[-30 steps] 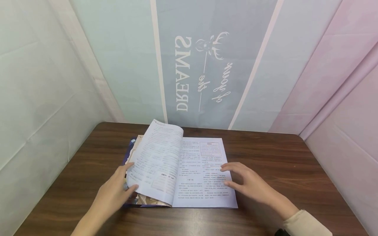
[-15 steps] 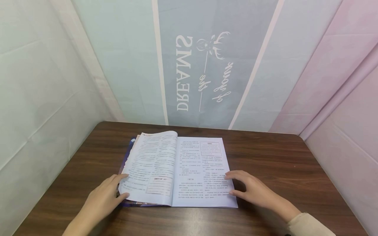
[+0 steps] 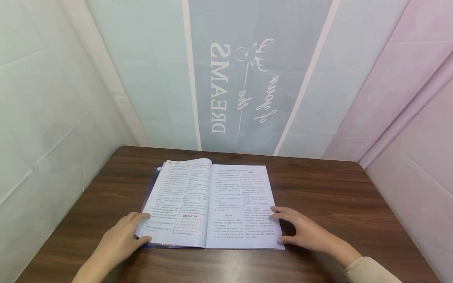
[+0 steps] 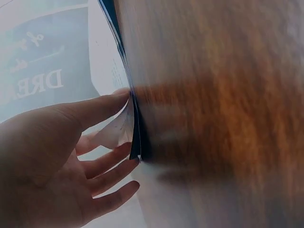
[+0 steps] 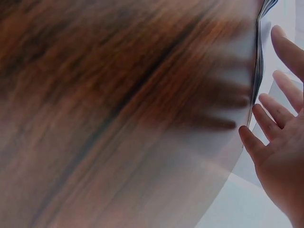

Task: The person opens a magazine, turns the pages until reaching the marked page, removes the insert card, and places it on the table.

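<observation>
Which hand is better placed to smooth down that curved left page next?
Probably the left hand: it sits at the outer edge of the left page, while the right hand is on the opposite side, by the right page.

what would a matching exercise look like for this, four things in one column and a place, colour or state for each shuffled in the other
Things
1. book
2. right hand
3. table
4. left hand

Places, colours, states
A. dark brown, with wood grain
B. at the edge of the page whose framed text box is at the end nearer the person
C. lying open, printed pages up
D. on the arm with a pale sleeve in view

Right pairs
1-C, 2-D, 3-A, 4-B
</observation>
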Tool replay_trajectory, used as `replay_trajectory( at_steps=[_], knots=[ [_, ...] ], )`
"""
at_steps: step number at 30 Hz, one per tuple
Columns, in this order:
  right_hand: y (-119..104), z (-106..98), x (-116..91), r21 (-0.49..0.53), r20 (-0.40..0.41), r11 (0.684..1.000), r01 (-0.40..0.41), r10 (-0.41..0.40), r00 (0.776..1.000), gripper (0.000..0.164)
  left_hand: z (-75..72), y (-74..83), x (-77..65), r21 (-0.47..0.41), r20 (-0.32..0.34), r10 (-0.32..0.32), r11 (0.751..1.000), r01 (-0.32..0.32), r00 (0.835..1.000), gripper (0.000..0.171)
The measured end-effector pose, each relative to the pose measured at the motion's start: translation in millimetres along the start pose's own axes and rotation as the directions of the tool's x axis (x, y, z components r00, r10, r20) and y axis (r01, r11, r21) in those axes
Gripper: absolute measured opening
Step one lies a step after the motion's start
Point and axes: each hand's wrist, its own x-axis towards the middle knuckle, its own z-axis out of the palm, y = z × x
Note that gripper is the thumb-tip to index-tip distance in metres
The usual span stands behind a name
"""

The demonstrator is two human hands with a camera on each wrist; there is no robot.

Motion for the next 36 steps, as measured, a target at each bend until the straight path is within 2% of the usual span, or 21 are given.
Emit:
replay_trajectory(
  at_steps=[4,7,15,22,29,36],
  knots=[
    [1,1,1,0.006,0.020,1.000,-0.015,0.015,1.000,0.059,1.9,-4.3,0.0,-0.008,-0.034,0.030,1.000,-0.030,0.999,0.068],
    [0,3,2,-0.007,0.023,1.000,-0.022,0.022,1.000,0.058,2.4,-6.3,1.3,-0.016,-0.035,0.048,0.999,-0.049,0.998,0.071],
    [-1,1,6,-0.002,0.010,0.999,-0.037,0.037,0.999,0.052,-1.4,-6.6,3.8,-0.013,0.015,0.040,0.999,-0.040,0.999,0.061],
    [-4,-2,12,0.008,-0.047,1.000,-0.015,0.015,0.999,0.045,-3.0,-4.9,1.6,0.027,-0.004,0.040,0.999,-0.040,0.999,0.059],
    [-9,-4,18,-0.008,-0.144,0.999,0.038,-0.039,0.989,0.037,-5.4,10.9,2.6,-0.013,-0.053,0.045,0.999,-0.046,0.998,0.045],
    [-14,-8,25,-0.037,-0.270,0.992,0.124,-0.129,0.954,0.038,-8.4,39.2,11.9,-0.126,-0.137,0.086,0.987,-0.103,0.987,0.033]
  ],
)
